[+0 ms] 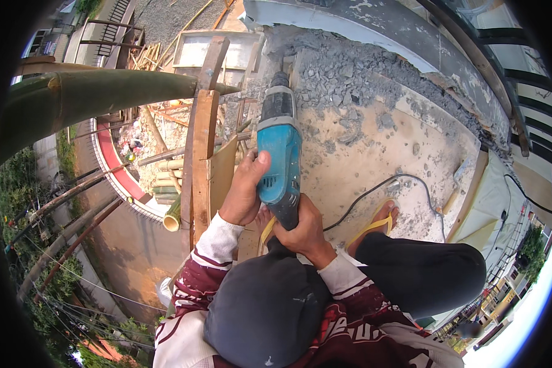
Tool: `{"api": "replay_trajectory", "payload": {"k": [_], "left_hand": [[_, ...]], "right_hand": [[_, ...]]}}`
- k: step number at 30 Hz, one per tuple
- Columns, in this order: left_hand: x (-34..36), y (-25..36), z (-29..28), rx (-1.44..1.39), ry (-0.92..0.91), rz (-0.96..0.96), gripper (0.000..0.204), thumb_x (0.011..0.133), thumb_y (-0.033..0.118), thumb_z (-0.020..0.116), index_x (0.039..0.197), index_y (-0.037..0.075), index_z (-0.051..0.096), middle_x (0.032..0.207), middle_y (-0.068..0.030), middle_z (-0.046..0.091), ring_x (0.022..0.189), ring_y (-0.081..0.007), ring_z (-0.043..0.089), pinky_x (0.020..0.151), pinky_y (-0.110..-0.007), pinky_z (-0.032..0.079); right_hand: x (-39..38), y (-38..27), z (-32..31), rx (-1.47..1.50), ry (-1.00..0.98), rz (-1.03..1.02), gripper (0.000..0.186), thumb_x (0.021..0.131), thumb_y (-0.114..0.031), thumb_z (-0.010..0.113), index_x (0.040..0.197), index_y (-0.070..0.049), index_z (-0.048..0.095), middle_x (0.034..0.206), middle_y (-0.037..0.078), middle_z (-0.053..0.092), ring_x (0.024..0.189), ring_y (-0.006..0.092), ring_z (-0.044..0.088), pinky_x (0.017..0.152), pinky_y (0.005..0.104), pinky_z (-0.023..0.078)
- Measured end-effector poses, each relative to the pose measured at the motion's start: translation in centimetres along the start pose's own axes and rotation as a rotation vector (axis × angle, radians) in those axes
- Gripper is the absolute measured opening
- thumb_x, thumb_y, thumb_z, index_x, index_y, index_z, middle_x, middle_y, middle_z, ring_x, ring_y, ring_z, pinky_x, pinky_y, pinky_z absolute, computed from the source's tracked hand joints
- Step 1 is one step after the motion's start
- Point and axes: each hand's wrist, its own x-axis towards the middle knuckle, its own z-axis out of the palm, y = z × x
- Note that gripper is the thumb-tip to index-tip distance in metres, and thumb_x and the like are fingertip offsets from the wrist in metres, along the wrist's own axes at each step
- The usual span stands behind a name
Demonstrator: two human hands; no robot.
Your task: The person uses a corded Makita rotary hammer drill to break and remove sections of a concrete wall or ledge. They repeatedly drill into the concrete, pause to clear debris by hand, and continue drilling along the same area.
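A teal and black rotary hammer points away from me, its chuck and bit toward the broken concrete at the far edge of the platform. My left hand is closed against the left side of its body, thumb on top, the other fingers hidden beneath. Around the black rear handle my right hand is wrapped; whether a finger presses the trigger is hidden. The bit's tip lies beside grey rubble and cannot be made out clearly. A black power cord runs across the dusty board to the right.
Wooden posts and a thick green bamboo pole stand close on the left, with a drop to the ground beyond. A chipped concrete beam and dark railing border the right. My feet in yellow-strapped sandals rest on the board.
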Motion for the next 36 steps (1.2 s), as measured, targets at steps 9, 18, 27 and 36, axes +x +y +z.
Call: {"api": "replay_trajectory", "payload": {"k": [9,18,27,36], "left_hand": [[7.5,2.4,-3.0,0.251,0.054,-0.280,0.062,0.090,0.051,0.075,0.115,-0.005,0.066,0.089,-0.0132,0.072,0.069,-0.0196,0.071,0.063,-0.032,0.062],[5.3,-0.2,-4.1,0.187,-0.011,-0.270,0.050,0.091,0.036,0.071,0.120,-0.004,0.060,0.097,-0.0125,0.070,0.078,-0.0198,0.071,0.070,-0.033,0.062],[6.0,0.5,-2.1,0.375,0.019,-0.106,0.052,0.084,0.034,0.078,0.112,-0.008,0.066,0.089,-0.0127,0.071,0.070,-0.0178,0.070,0.064,-0.031,0.060],[7.3,0.9,-0.7,0.700,0.125,-0.019,0.059,0.076,0.039,0.083,0.099,-0.013,0.069,0.086,-0.0162,0.073,0.067,-0.0189,0.071,0.060,-0.032,0.057]], "right_hand": [[-1.0,-0.6,0.7,-0.262,-0.078,-0.056,0.079,0.072,-0.020,0.082,0.141,0.004,0.050,0.117,0.020,0.064,0.090,0.0405,0.071,0.075,0.0465,0.058],[-3.7,-0.3,-1.1,-0.442,-0.032,-0.186,0.084,0.064,-0.018,0.084,0.139,0.007,0.055,0.118,0.020,0.067,0.085,0.0358,0.072,0.075,0.0402,0.058],[-2.7,0.6,0.2,-0.414,0.121,-0.147,0.071,0.066,-0.020,0.082,0.128,0.006,0.060,0.105,0.019,0.068,0.078,0.0386,0.069,0.070,0.0432,0.056],[-1.5,2.9,0.9,-0.185,0.179,-0.180,0.043,0.068,-0.025,0.085,0.097,0.000,0.066,0.077,0.013,0.067,0.063,0.0336,0.068,0.057,0.0397,0.055]]}}
